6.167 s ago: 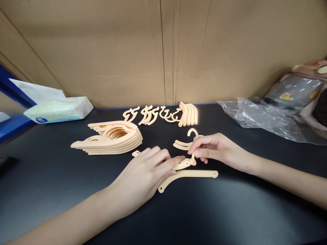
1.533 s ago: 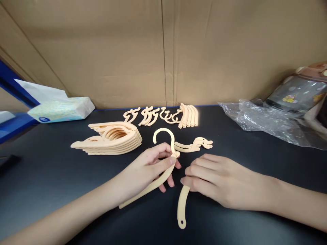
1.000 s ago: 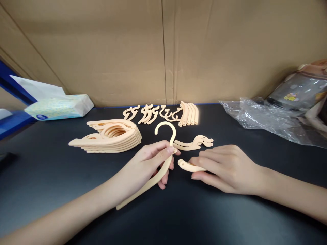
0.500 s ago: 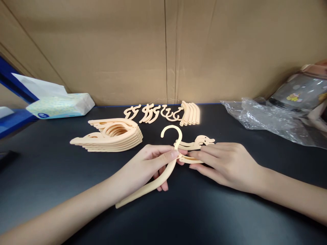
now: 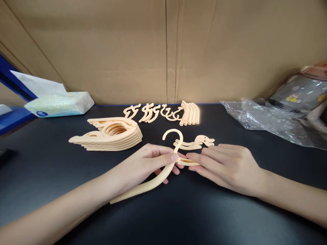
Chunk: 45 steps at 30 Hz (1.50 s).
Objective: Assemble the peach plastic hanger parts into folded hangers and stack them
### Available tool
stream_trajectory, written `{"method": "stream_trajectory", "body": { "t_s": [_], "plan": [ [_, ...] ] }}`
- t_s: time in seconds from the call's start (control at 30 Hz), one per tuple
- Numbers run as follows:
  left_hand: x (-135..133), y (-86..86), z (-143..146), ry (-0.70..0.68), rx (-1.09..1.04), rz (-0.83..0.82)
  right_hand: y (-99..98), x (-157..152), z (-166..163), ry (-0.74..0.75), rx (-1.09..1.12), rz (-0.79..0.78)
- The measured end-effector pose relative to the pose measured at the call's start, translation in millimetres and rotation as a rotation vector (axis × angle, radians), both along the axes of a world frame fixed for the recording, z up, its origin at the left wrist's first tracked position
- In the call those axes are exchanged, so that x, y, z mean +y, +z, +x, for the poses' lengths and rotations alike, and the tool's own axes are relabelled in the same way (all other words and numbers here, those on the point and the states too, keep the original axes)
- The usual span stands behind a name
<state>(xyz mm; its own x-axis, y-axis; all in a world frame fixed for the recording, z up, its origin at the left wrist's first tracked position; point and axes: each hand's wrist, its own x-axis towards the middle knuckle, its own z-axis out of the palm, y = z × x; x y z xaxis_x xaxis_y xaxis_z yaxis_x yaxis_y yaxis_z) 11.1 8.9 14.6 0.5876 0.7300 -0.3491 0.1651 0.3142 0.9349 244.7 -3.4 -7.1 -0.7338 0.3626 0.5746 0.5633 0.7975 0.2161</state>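
My left hand (image 5: 153,158) pinches a cream plastic clothes hanger piece (image 5: 153,183) near its joint, thumb on top. Its curved hook (image 5: 181,137) rises above the thumb, and the long arm slants down toward me. My right hand (image 5: 227,166) is closed around a second cream hanger arm (image 5: 190,162), whose near end meets the hook piece at my left fingertips. Whether the two are locked together is hidden by the fingers. Just beyond my right hand lie loose cream hanger parts (image 5: 194,143), one with small holes.
A stack of folded hangers (image 5: 122,137) sits to the left. Behind are rows of small curved parts (image 5: 150,113), hooks (image 5: 171,114) and hanger arms (image 5: 190,113). A tissue pack (image 5: 61,103) stands far left; crumpled clear plastic (image 5: 265,117) and a transparent container (image 5: 298,90) are at right.
The right-hand arm has come closer to the hook piece and now overlaps it at the joint. The held hanger piece has tilted slightly; its hook has shifted a little right and down.
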Motion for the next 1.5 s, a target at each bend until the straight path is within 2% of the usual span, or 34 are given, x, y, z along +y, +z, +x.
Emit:
{"method": "stream_trajectory", "body": {
  "t_s": [0.47,0.77,0.97,1.2,1.5],
  "plan": [
    [-4.2,0.9,0.4,-0.056,0.124,0.124,-0.8,-0.5,-0.1,0.041,-0.073,0.099],
    [-5.1,-0.9,1.3,-0.071,0.119,0.224,-2.7,0.1,2.4,0.075,-0.107,0.038],
    [-4.0,-2.0,1.7,-0.082,0.168,0.147,-3.3,-0.3,3.4,0.088,-0.119,-0.034],
    [-5.0,-2.6,3.0,-0.108,0.182,0.162,-4.4,-0.1,3.4,0.086,-0.138,-0.092],
    [-7.6,0.7,1.6,-0.164,0.243,0.289,-4.3,-1.5,3.7,0.092,-0.1,-0.14]
  ]
}}
